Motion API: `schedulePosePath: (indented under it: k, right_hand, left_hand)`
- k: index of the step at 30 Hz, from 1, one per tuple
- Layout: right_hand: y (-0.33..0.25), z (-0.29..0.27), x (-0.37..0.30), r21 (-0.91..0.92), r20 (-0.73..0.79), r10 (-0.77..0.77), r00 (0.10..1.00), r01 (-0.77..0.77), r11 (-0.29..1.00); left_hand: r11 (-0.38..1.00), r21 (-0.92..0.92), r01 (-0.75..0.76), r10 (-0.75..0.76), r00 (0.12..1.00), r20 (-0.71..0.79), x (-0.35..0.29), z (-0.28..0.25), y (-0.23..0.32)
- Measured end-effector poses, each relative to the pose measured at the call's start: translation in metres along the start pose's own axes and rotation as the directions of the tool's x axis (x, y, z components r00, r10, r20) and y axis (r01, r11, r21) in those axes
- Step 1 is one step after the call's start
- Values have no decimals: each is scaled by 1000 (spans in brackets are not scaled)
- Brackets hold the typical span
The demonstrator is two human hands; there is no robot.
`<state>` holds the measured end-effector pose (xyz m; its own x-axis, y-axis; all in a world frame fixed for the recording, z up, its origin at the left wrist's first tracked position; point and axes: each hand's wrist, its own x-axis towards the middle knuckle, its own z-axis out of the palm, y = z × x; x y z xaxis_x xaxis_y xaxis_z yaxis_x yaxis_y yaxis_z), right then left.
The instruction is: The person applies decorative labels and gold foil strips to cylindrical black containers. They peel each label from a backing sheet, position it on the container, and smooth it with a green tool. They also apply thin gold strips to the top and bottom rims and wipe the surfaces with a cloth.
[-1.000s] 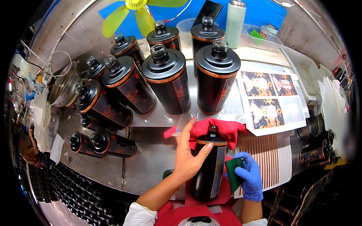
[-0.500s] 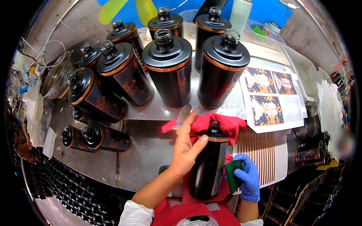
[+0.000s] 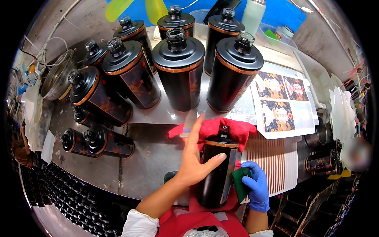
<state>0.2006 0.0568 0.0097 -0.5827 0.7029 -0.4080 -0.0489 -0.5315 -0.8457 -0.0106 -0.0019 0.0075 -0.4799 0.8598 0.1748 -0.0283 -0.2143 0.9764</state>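
A black bottle [image 3: 215, 175] with a copper-coloured band stands upright directly in front of me. My left hand [image 3: 195, 162], bare, lies against its left side, fingers stretched upward and thumb across its front. Beside those fingers is a translucent greyish piece [image 3: 190, 121] with a purple band; I cannot tell whether it covers a finger. In its blue glove, my right hand [image 3: 256, 185] pinches a dark green flat pad [image 3: 241, 185] close to the bottle's lower right side. Whether the pad touches the bottle is unclear. A red cloth [image 3: 244, 130] is bunched behind the bottle neck.
Several similar black bottles [image 3: 178, 75] stand along the back and left of the metal table [image 3: 154, 138]. Printed label sheets [image 3: 278, 100] and a brown-striped sheet [image 3: 272, 162] lie to the right. Clear plastic containers [image 3: 316, 75] stand beyond. More bottles [image 3: 79, 201] fill the lower left.
My left thumb has slid down and right onto the bottle's front. My right hand and the green pad have shifted slightly left and up. The whole view has moved a little.
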Motion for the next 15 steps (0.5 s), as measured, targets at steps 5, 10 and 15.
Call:
schedulePosePath:
  k: [5,10,15]
  right_hand:
    - [3,-8,-5,-3,-72,-50,996,50,999]
    - [8,-8,-9,1,-101,-68,993,68,998]
    - [10,-10,-18,-19,-74,-95,993,94,995]
  left_hand:
    - [836,540,-97,52,994,99,-36,8,24]
    - [597,771,-220,-5,960,279,-43,20,31]
    - [482,799,-359,119,930,347,-34,22,43]
